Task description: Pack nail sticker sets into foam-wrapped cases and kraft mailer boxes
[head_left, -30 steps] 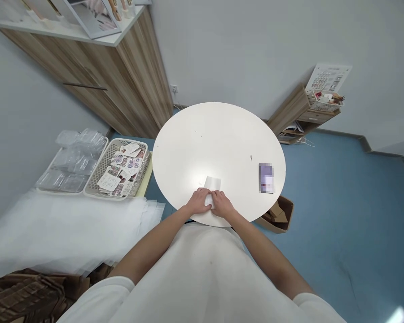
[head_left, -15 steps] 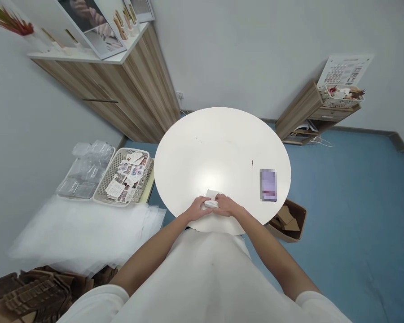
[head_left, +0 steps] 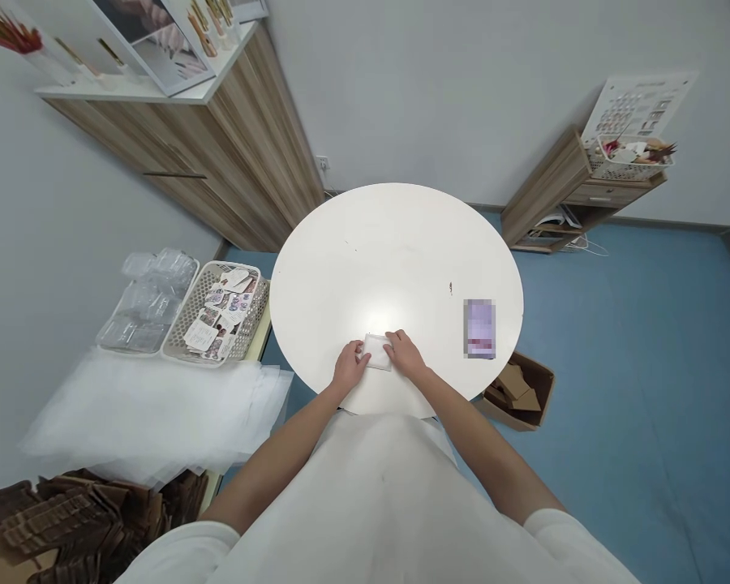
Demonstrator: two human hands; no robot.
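Reaching in over the round white table (head_left: 395,251) with 2 bare forearms angled inward, nearly meeting by the near edge. Pinching the left edge of a small square white packet (head_left: 375,354) with the left hand (head_left: 349,367), thumb on top; gripping its right side with the right hand (head_left: 405,355), fingers pointing toward the far corner. Milky white, flattish, kinda see-through around the rim. Sitting just in from the table's near edge; can't tell if resting on it or slightly lifted. Over near the table's right edge, a purple rectangular item (head_left: 480,328), pixelated so unreadable. Off left, printed cards (head_left: 222,312) heaped in a white perforated basket (head_left: 251,324), with text too tiny to read. Same deal with the white poster (head_left: 638,105), far right.
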